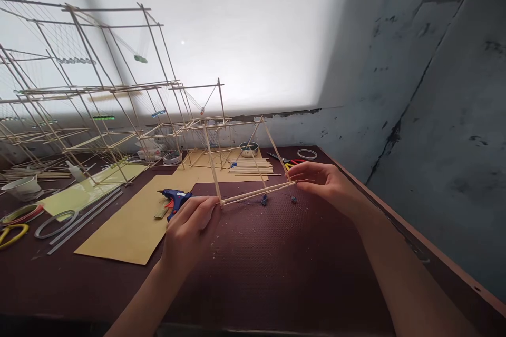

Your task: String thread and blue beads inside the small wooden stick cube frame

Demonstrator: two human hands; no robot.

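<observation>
Between my two hands is a box-shaped wooden stick frame [253, 196], its near bottom bar running from hand to hand. My left hand [190, 226] pinches the frame's lower left corner. At the lower right corner, the fingers of my right hand [326, 184] are closed on the stick ends. Two small dark blue beads hang on thin threads by the lower bar: one bead [264, 200] near its middle, another bead [294, 199] below my right fingers. A blue hot glue gun [176, 200] lies just behind my left hand, partly hidden by it.
Tall stick structures [103, 87] with hanging beads fill the left back. Yellow sheets [122, 226], loose sticks [253, 166], a metal bowl [249, 150], red-handled pliers [297, 162] and a wire coil [307, 154] lie on the dark table. A wall [446, 158] borders the right side.
</observation>
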